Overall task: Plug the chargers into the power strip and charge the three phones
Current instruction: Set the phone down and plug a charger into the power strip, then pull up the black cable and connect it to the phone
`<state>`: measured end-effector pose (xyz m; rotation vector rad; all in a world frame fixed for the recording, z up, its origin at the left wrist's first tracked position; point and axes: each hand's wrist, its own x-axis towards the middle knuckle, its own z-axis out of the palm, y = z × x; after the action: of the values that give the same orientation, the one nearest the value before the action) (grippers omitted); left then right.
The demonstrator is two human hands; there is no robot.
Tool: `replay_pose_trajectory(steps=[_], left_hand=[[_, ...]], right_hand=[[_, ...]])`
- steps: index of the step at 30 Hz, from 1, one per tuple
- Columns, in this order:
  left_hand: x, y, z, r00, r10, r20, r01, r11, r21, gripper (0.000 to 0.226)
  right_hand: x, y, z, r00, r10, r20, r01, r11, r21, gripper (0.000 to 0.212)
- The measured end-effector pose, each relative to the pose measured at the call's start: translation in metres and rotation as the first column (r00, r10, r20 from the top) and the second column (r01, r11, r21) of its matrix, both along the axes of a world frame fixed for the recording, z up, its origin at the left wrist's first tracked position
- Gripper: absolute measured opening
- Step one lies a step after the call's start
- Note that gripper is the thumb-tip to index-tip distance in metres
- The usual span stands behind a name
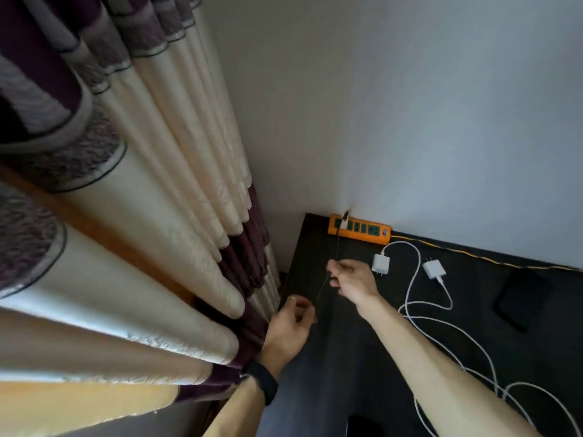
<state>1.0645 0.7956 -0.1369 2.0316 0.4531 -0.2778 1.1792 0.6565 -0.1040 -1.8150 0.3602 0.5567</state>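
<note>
A person stands at a dark table (312, 257) beside a cream and maroon curtain (164, 190). An orange power strip (362, 231) lies at the far edge against the wall, and a dark cable (337, 247) runs from its leftmost socket toward the person. The right hand (353, 277) pinches this cable between thumb and fingertips. The left hand (293, 320), nearer, has curled fingers that appear to pinch the same cable lower down. One charger seems plugged in. A first white charger (380, 263) and a second white charger (433, 269) lie unplugged just right of the hands, their white cords (416, 313) trailing near. A black phone (520, 294) lies far right. The next move likely calls for finding the cable's free end and carrying it to a phone. No writing or brand is legible.
</note>
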Motion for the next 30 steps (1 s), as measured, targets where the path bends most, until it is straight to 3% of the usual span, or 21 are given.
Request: replay_pose_trajectory(steps=[4, 6, 9, 12, 16, 19, 22, 27, 30], left_hand=[[-0.059, 0.022, -0.012, 0.978, -0.186, -0.095, 0.198, 0.970, 0.138, 0.021], [-0.085, 0.030, -0.016, 0.968, -0.226, -0.105, 0.241, 0.956, 0.166, 0.024], [-0.102, 0.035, -0.005, 0.983, -0.181, -0.007, 0.180, 0.970, 0.161, 0.027], [-0.095, 0.027, 0.019, 0.982, -0.124, 0.144, 0.104, 0.985, 0.139, 0.028], [-0.085, 0.010, 0.044, 0.942, -0.295, 0.162, 0.265, 0.947, 0.184, 0.033], [-0.093, 0.001, 0.044, 0.939, -0.330, 0.095, 0.307, 0.931, 0.196, 0.037], [-0.121, 0.006, 0.031, 0.956, -0.277, 0.095, 0.259, 0.951, 0.169, 0.034], [-0.180, 0.041, 0.012, 0.965, -0.263, 0.023, 0.249, 0.936, 0.248, 0.023], [-0.193, 0.049, 0.023, 0.979, -0.205, -0.004, 0.200, 0.948, 0.247, 0.022]], right_hand=[[0.040, -0.010, 0.031, 0.964, -0.245, 0.105, 0.242, 0.969, 0.042, 0.016], [0.054, -0.018, 0.045, 0.949, -0.277, 0.148, 0.277, 0.961, 0.022, 0.017], [0.040, -0.021, 0.049, 0.976, -0.214, 0.041, 0.214, 0.977, 0.021, 0.025], [-0.015, -0.012, 0.040, 0.990, -0.042, -0.136, 0.055, 0.994, 0.094, 0.025], [-0.115, -0.003, 0.026, 0.975, 0.129, -0.183, -0.099, 0.981, 0.167, 0.024], [-0.152, -0.005, 0.020, 0.995, 0.027, -0.092, -0.011, 0.987, 0.163, 0.018], [-0.137, -0.017, 0.020, 0.991, -0.135, -0.019, 0.136, 0.970, 0.200, 0.017], [-0.068, -0.055, 0.037, 0.880, -0.474, -0.020, 0.458, 0.837, 0.299, 0.013], [-0.060, -0.064, 0.048, 0.900, -0.434, -0.048, 0.421, 0.833, 0.358, 0.022]])
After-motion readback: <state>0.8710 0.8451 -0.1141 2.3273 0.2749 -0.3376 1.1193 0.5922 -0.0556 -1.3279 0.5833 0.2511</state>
